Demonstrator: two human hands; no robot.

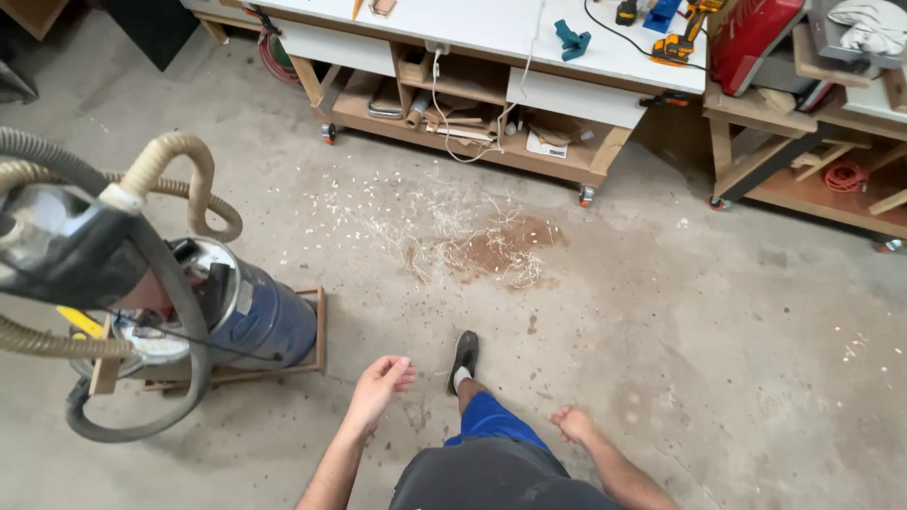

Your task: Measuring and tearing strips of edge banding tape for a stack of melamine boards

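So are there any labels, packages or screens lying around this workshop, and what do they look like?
Pale rectangular label: on the side of the blue metal vacuum drum, at left, nearest the left hand.
White paper sheet with dark print: on the lower shelf of the wooden workbench, lying flat.
Screens: none in view.
The right hand holds nothing.

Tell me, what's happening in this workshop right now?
A person is mid-stride on the concrete floor, both hands empty: the left hand loosely open, the right hand curled. The left hand is nearest the blue shop vacuum with its hoses. Wood shavings lie scattered ahead, before a wheeled workbench.
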